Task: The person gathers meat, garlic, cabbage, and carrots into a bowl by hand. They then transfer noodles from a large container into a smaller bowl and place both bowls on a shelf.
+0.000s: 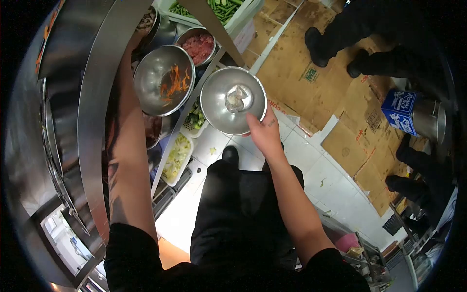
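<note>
My right hand (263,130) grips the lower right rim of a steel bowl (214,104), its thumb over the edge. A small pile of pale, greyish food pieces (237,99) lies at the bottom of that bowl. My left arm reaches up along the shelf, and my left hand (138,40) is at a steel container at the top left; its fingers are hidden. Beside that arm sits a bowl (146,90) with orange strips (176,85). Behind it stands a bowl of pink minced meat (199,47).
Green vegetables fill a tray (242,18) at the top. Baskets of broccoli (196,117) and chopped cabbage (176,158) are below the metal shelf edge. Cardboard (335,112) covers the floor at right, where other people's legs (340,31) and a blue box (400,111) stand.
</note>
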Tool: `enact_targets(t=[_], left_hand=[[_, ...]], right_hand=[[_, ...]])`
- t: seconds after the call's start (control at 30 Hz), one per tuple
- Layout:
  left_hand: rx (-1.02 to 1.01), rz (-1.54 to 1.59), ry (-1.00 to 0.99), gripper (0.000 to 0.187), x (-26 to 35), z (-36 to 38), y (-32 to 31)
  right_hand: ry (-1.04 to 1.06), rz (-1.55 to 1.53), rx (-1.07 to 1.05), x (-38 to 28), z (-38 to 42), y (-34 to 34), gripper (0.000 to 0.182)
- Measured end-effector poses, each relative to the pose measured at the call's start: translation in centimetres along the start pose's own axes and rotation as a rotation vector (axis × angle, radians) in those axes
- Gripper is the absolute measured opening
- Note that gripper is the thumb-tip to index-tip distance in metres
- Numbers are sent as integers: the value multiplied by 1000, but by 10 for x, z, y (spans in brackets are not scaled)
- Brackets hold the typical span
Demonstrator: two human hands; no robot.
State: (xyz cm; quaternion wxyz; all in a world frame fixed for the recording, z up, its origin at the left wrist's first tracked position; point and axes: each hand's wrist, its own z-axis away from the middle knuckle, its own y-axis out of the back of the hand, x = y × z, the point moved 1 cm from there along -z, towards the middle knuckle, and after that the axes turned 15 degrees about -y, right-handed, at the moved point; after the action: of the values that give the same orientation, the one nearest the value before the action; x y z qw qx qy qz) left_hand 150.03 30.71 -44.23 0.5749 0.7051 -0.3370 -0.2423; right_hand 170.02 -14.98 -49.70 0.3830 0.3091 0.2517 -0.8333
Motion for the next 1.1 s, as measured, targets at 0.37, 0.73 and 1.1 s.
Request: enact_targets(t=[0.37, 0.73, 1.1], left_hand=[[-150, 208, -185, 49, -42, -9, -19], [-95, 198, -4, 43, -21, 4, 4], [369, 443, 304, 36, 35, 40, 43]], right_hand=[[1, -36, -95, -7, -21, 3, 52], [-16, -111, -109, -24, -20, -5, 50], [9, -157, -90, -31, -16, -12, 42]])
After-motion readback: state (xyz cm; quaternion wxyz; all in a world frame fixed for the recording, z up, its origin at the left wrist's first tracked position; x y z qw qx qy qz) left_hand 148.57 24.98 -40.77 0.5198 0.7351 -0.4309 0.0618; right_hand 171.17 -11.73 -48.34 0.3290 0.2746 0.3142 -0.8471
